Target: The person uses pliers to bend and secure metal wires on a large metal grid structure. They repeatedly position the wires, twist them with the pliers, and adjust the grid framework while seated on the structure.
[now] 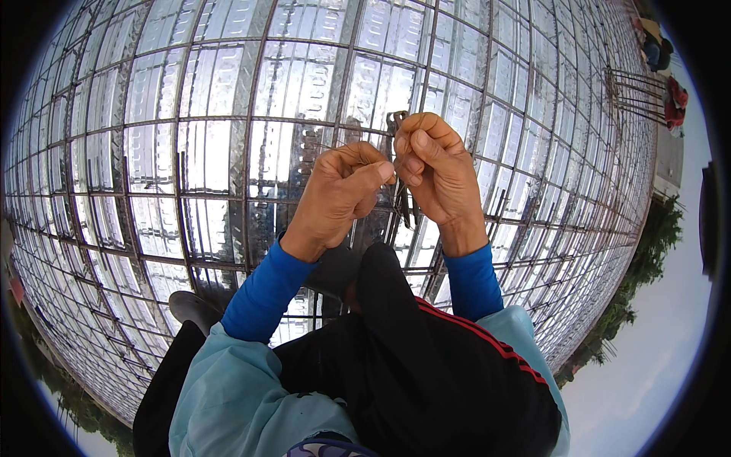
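Observation:
My left hand (pixel 346 190) is closed, thumb and forefinger pinching thin tie wire, a fine strand of which sticks out past the knuckles. Close beside it, my right hand (pixel 438 164) is raised with its fingers curled and the thumb against the forefinger. What it pinches is too small to make out. Between the two hands is a dark metal tool like pincers (pixel 406 212), its head upward and its handles pointing down toward me. Fingers cover its middle, so I cannot tell whether the right hand grips it. Below the hands runs a grid of rebar (pixel 301 120).
Shiny ribbed metal decking (pixel 221 76) lies beneath the rebar. My boot (pixel 194 311) rests on the grid at left, near my bent knee (pixel 384 270). Rebar ends (pixel 640 95) project at the far right, near a person in red (pixel 675 103). Trees (pixel 647 259) border the right edge.

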The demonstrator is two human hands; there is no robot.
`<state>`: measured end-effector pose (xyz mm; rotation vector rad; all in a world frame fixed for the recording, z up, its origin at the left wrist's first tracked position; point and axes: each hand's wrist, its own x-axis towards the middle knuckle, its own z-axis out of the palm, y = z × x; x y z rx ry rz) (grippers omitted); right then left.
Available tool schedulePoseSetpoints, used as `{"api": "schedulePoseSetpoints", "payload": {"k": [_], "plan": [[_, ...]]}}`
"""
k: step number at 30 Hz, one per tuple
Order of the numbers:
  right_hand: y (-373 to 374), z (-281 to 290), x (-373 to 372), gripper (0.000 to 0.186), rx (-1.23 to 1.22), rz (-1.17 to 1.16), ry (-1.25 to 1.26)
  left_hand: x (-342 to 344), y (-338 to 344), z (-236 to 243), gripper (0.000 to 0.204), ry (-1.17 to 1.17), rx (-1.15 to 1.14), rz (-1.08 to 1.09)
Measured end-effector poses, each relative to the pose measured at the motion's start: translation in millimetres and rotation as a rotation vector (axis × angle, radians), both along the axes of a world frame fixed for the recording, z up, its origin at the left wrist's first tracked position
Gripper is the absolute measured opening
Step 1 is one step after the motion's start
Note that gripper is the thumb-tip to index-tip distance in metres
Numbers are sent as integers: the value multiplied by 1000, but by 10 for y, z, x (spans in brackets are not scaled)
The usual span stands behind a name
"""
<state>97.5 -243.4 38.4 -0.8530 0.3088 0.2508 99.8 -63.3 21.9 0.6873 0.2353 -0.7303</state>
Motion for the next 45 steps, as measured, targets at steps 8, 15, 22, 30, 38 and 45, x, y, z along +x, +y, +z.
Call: {"api": "schedulePoseSetpoints", "payload": {"k": [8,15,22,30,38,45], "plan": [[283,-73,-56,8,60,-261,-117,-123,-102,-19,15,-9,-71,215],[156,-33,11,7,-160,-203,-156,-2,42,-54,24,-83,116,111],[174,-111,-4,9,-211,-222,-215,-94,-22,-126,41,159,-132,105],[104,-174,50,9,-272,-244,-158,-94,-71,-138,18,175,-268,96],[46,-103,187,8,-134,-100,-105,-28,179,-253,34,-55,-181,-87],[-69,-89,296,11,135,56,-199,-126,153,-250,47,-97,-155,-97]]}}
